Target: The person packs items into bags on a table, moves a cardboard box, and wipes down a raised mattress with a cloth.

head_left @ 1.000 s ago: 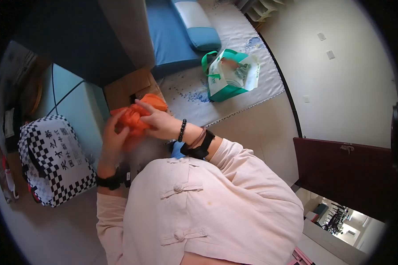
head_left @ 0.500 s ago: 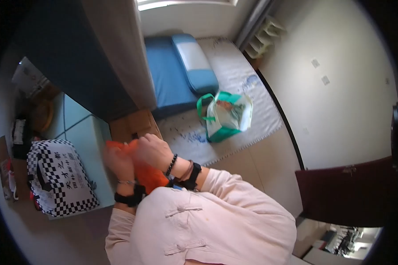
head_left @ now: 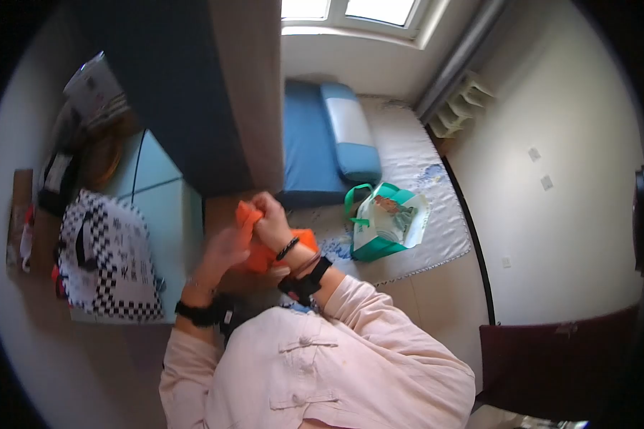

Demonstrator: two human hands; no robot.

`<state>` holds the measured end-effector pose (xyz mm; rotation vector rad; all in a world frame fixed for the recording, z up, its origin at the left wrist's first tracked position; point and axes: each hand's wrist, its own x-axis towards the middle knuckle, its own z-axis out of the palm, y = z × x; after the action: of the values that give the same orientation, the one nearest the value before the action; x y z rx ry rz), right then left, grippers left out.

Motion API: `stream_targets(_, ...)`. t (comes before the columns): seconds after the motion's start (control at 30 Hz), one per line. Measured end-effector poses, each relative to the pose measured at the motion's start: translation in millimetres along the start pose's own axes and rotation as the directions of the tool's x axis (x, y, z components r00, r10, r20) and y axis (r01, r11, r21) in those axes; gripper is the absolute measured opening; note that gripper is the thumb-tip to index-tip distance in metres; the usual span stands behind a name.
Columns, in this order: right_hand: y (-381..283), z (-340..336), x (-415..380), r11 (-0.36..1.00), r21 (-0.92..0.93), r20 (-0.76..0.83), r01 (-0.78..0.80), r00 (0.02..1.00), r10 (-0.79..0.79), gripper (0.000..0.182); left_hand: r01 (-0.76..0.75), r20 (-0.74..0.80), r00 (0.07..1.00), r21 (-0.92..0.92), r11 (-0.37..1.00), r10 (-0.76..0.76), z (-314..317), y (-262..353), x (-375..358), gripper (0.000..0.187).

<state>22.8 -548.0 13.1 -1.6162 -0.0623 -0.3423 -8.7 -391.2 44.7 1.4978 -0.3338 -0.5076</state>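
Orange cloth or bag [head_left: 304, 242] is bunched up in front of my chest, its upper end gripped in my right hand [head_left: 270, 220]. Beside it on the left, my left hand [head_left: 225, 254] has its fingers apart and somewhat blurred, close to the orange material and seemingly not gripping it. Part of the orange thing hangs behind my right wrist. Below both hands lies a brown cardboard surface [head_left: 225, 207], partly hidden by my arms.
A black-and-white checkered bag [head_left: 114, 261] sits on a pale blue-green cabinet [head_left: 182, 222] at left. A green and white bag [head_left: 390, 225] stands on a patterned mat [head_left: 447, 236] near blue cushions [head_left: 358, 136]. At lower right is a dark red chair back [head_left: 558, 357].
My left hand has come away from the orange material and its fingers have spread. My right hand holds the material higher up. The view has shifted, showing more of the window.
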Motion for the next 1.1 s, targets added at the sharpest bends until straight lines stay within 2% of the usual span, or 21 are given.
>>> stream_targets(0.07,-20.6,-0.1,8.8,0.994,0.112,0.069,0.011,0.997,-0.019,0.017,0.075,-0.093,0.991,-0.186,0.98,-0.094,10.4,24.5,-4.0,0.031)
stream_targets(0.13,-21.6,-1.4,14.7,0.986,0.169,0.128,-0.002,0.992,-0.02,0.017,-0.033,-0.04,0.999,-0.145,0.989,0.028,-4.3,24.3,-0.2,0.028)
stream_targets(0.17,-40.4,-4.3,10.3,0.874,0.383,0.226,-0.299,0.948,0.226,0.017,0.011,-0.06,0.998,-0.255,0.967,-0.027,-5.8,25.5,1.5,0.023)
stream_targets(0.23,-38.5,-9.6,8.6,0.721,0.451,0.308,-0.526,0.85,0.427,0.017,0.046,-0.096,0.992,-0.365,0.93,-0.087,-9.8,21.2,8.3,0.018)
stream_targets(0.3,-29.1,-8.6,7.4,0.485,0.694,0.312,-0.531,0.83,0.462,0.019,-0.022,-0.064,0.998,-0.395,0.918,-0.003,-14.2,7.4,12.5,0.016)
stream_targets(0.4,-31.6,-11.0,4.5,0.494,0.672,0.25,-0.551,0.797,0.55,0.018,-0.076,-0.199,0.978,-0.03,0.997,0.069,-9.9,-4.9,13.5,0.007)
stream_targets(0.43,-27.4,-11.9,2.4,0.486,0.671,0.255,-0.56,0.79,0.558,0.018,-0.065,-0.204,0.977,-0.033,0.997,0.057,-8.2,-8.0,16.7,0.007)
stream_targets(0.47,-21.6,-12.6,1.3,0.935,0.248,0.169,-0.255,0.961,0.217,0.017,0.006,-0.392,0.92,0.087,0.996,0.029,-7.3,-10.2,22.2,0.006)
stream_targets(0.5,-15.7,-14.0,-1.0,0.944,-0.238,0.287,0.229,0.945,-0.157,0.016,0.102,-0.567,0.824,0.186,0.977,0.022,-5.5,-13.9,26.4,0.008)
stream_targets(0.53,-9.8,-15.9,-2.7,0.947,-0.236,0.295,0.218,0.945,-0.144,0.016,0.116,-0.574,0.819,0.178,0.977,0.008,-2.0,-20.3,30.8,0.008)
stream_targets(0.6,1.0,-18.6,3.6,0.991,0.038,0.197,-0.132,0.973,0.122,0.022,-0.143,-0.729,0.683,-0.085,0.986,0.036,-0.5,-26.7,40.7,0.02)
stream_targets(0.63,4.4,-22.4,7.5,0.939,0.183,0.174,-0.289,0.95,0.259,0.027,-0.14,-0.731,0.682,-0.084,0.987,0.035,-7.2,-28.0,39.9,0.02)
stream_targets(0.7,4.1,-34.0,12.3,0.72,0.544,0.013,-0.432,0.861,0.508,0.048,-0.361,-0.758,0.608,-0.529,0.768,-0.236,-26.6,-26.5,26.9,0.025)
stream_targets(0.73,12.1,-37.4,8.8,0.654,0.589,0.162,-0.475,0.862,0.48,0.048,-0.335,-0.667,0.729,-0.546,0.768,-0.156,-44.6,-47.7,23.5,0.026)
stream_targets(0.8,22.9,-37.1,-1.0,0.574,0.626,0.306,-0.528,0.843,0.442,0.049,-0.264,-0.697,0.682,-0.516,0.815,-0.221,-29.7,-38.7,21.0,0.025)
stream_targets(0.87,24.8,-35.4,-8.4,0.305,0.754,0.387,-0.581,0.769,0.509,0.051,-0.193,-0.724,0.634,-0.49,0.85,-0.273,-18.0,-37.9,14.6,0.026)
stream_targets(0.97,15.9,-34.4,-19.0,0.305,0.738,0.379,-0.602,0.743,0.551,0.05,-0.05,-0.838,0.519,-0.226,0.973,-0.168,0.0,-54.1,-4.7,0.033)
stream_targets(1.0,24.2,-36.3,-25.9,0.295,0.709,0.524,-0.64,0.759,0.387,0.048,0.115,-0.717,0.664,-0.18,0.977,-0.21,9.4,-68.0,-14.6,0.034)
stream_targets(1.03,30.8,-36.2,-32.6,0.287,0.704,0.53,-0.649,0.75,0.395,0.048,0.265,-0.57,0.774,-0.102,0.959,-0.275,14.6,-79.8,-20.7,0.034)
stream_targets(1.07,28.6,-33.9,-40.1,0.539,0.497,0.637,-0.68,0.708,0.306,0.046,0.275,-0.574,0.768,-0.108,0.955,-0.286,19.2,-83.0,-21.4,0.034)
stream_targets(1.1,19.7,-32.2,-46.7,0.753,0.26,0.741,-0.605,0.625,0.246,0.047,0.206,-0.545,0.829,0.086,0.975,-0.128,26.1,-85.5,-20.6,0.034)
